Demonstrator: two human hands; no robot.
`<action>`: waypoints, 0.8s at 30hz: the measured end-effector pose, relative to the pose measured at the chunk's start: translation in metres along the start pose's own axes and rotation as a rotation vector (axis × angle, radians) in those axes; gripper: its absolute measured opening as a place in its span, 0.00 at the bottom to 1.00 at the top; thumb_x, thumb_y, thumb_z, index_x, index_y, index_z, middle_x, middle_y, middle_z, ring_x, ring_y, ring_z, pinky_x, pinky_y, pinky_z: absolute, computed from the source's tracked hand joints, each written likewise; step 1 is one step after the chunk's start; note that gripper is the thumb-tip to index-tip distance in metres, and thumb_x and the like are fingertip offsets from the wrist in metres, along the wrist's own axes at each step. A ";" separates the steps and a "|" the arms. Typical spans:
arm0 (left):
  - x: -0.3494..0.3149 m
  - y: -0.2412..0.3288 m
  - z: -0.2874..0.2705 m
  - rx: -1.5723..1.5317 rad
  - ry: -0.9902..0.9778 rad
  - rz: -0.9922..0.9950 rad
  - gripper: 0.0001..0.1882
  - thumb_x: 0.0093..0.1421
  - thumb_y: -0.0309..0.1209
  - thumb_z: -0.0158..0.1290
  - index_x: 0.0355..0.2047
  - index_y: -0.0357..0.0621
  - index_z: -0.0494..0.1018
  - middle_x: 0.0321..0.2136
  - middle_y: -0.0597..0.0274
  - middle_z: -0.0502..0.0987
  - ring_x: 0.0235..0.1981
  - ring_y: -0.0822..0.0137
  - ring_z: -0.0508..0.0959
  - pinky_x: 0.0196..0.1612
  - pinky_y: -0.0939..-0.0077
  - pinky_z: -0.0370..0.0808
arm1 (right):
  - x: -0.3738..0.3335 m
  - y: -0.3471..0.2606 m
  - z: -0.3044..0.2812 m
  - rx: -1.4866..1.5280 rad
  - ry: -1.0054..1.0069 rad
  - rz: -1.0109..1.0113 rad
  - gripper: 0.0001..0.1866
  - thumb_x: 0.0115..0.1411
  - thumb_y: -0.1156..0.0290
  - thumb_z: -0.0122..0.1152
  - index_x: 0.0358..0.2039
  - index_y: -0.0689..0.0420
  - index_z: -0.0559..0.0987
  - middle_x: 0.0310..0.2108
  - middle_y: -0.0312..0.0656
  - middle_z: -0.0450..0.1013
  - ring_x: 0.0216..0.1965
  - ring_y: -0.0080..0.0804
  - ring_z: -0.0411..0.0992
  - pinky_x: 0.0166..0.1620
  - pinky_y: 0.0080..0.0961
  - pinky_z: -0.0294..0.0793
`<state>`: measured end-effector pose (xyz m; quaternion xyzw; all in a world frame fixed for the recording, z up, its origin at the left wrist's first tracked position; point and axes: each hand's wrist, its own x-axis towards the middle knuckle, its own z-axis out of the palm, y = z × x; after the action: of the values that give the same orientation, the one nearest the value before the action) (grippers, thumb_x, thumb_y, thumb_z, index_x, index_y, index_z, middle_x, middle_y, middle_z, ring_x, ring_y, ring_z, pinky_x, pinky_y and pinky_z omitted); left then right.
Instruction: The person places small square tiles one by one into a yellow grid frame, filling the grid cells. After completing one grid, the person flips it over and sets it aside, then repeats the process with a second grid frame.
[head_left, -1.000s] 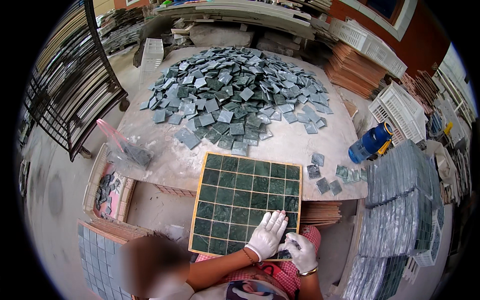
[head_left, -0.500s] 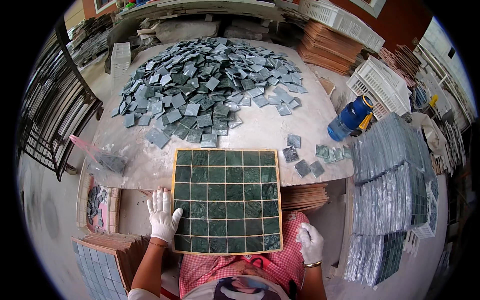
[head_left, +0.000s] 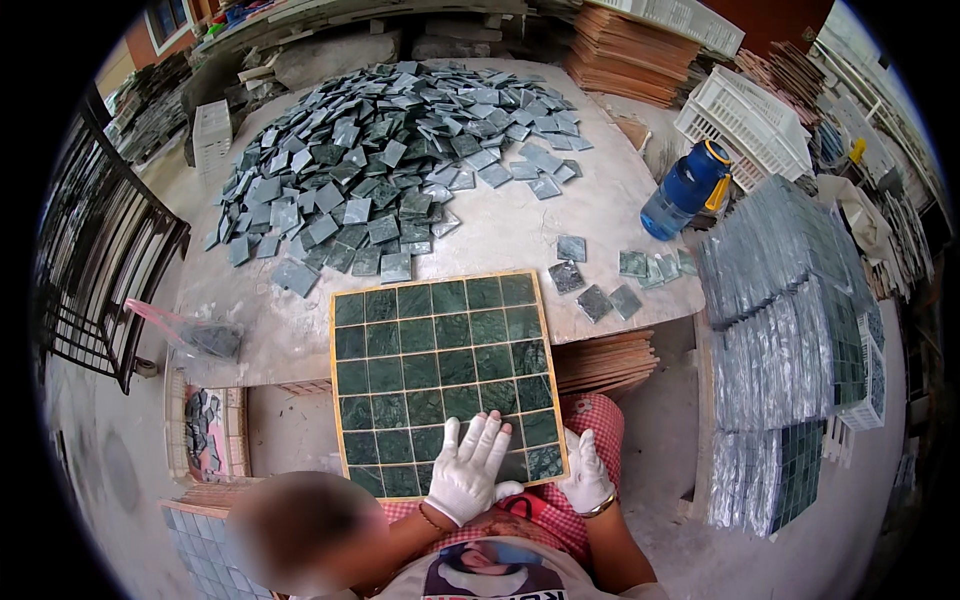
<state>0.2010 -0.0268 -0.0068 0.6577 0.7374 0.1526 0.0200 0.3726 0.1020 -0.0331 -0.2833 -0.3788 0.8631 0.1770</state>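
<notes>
Overall, a pale table (head_left: pixel 500 235) fills the far part, bearing a broad heap of dark green and grey tiles (head_left: pixel 370 160). Plastic-wrapped stacks (head_left: pixel 770 360) stand to the right. Near the middle, a square panel of green tiles (head_left: pixel 420 370) lies at the table's near edge. A blue bottle (head_left: pixel 675 200) is on the far right. The gloved left hand (head_left: pixel 466 470), fingers extended, lies flat over the panel's near part; the gloved right hand (head_left: pixel 587 475), fingers straight, is at its near right corner, though whether it grips, I cannot tell. Smallest are loose tiles (head_left: pixel 593 304) right of the panel.
</notes>
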 end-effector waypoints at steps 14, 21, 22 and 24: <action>-0.040 -0.011 -0.007 -0.181 0.089 -0.078 0.40 0.54 0.56 0.48 0.62 0.46 0.60 0.62 0.58 0.61 0.63 0.57 0.61 0.64 0.51 0.53 | -0.008 -0.003 0.006 0.377 -0.041 -0.005 0.40 0.63 0.36 0.34 0.61 0.57 0.63 0.61 0.45 0.62 0.62 0.47 0.58 0.60 0.60 0.54; -0.161 -0.099 -0.033 0.108 0.033 -0.783 0.38 0.58 0.56 0.47 0.62 0.44 0.58 0.62 0.47 0.59 0.63 0.42 0.56 0.63 0.46 0.52 | 0.002 0.005 -0.007 0.311 -0.027 -0.007 0.41 0.62 0.35 0.36 0.60 0.58 0.63 0.58 0.45 0.65 0.58 0.45 0.63 0.56 0.52 0.66; -0.183 -0.110 -0.018 0.107 0.082 -0.917 0.38 0.59 0.54 0.47 0.62 0.43 0.57 0.61 0.47 0.59 0.63 0.43 0.57 0.63 0.50 0.53 | 0.006 0.007 -0.008 0.278 -0.062 -0.038 0.40 0.62 0.35 0.37 0.59 0.58 0.64 0.57 0.45 0.66 0.58 0.44 0.64 0.55 0.50 0.67; -0.198 -0.120 -0.015 0.013 0.162 -1.050 0.35 0.60 0.51 0.48 0.61 0.42 0.59 0.60 0.46 0.61 0.62 0.45 0.58 0.62 0.53 0.56 | 0.012 -0.002 0.002 0.208 -0.024 0.033 0.40 0.62 0.35 0.34 0.59 0.59 0.63 0.56 0.45 0.67 0.57 0.43 0.65 0.56 0.45 0.68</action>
<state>0.1084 -0.2340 -0.0563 0.1859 0.9676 0.1677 0.0323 0.3624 0.1078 -0.0347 -0.2591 -0.2847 0.9039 0.1867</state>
